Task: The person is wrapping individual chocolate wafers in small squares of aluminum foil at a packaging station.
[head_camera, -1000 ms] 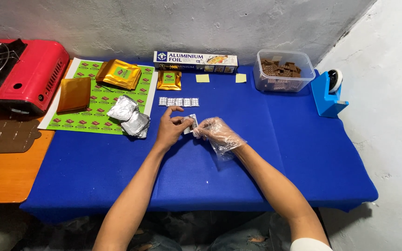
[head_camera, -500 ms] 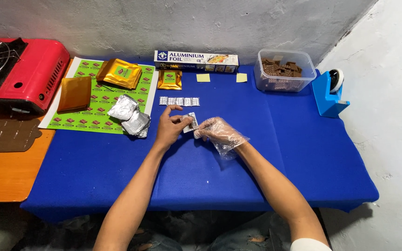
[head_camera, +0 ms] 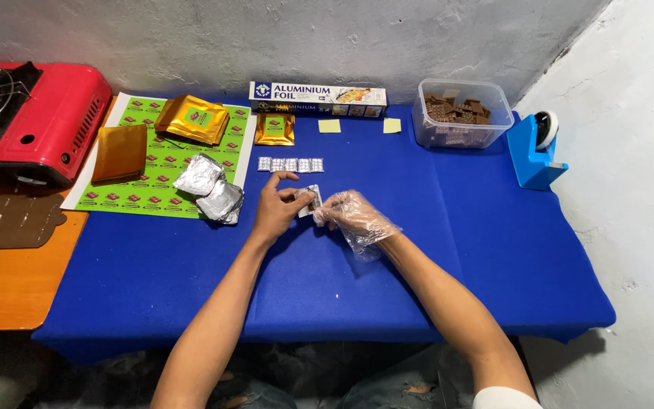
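Head view: I look down on a blue worktop [head_camera: 191,280] with both my hands meeting near its middle.
Left hand [head_camera: 275,208]: bare, fingers pinched on one side of a small foil piece [head_camera: 309,202].
Right hand [head_camera: 346,212]: in a clear plastic glove, fingertips closed on the other side of the same piece.
Foil piece: held just above the worktop between the two hands, part folded; a dark bit seems to show inside, though I cannot tell for sure.
Done so far: five small foil-wrapped squares [head_camera: 291,164] lie in a row just beyond my hands, so I judge a few are finished.
Left to do: the clear tub [head_camera: 461,115] at the far right holds many brown pieces, so I judge most of the wrapping remains.
Nearby: a foil box [head_camera: 317,96] at the back edge, crumpled foil sheets [head_camera: 210,189] and gold pouches [head_camera: 191,119] on a green mat [head_camera: 157,163], a blue tape dispenser [head_camera: 535,150], a red stove [head_camera: 35,121] at far left.
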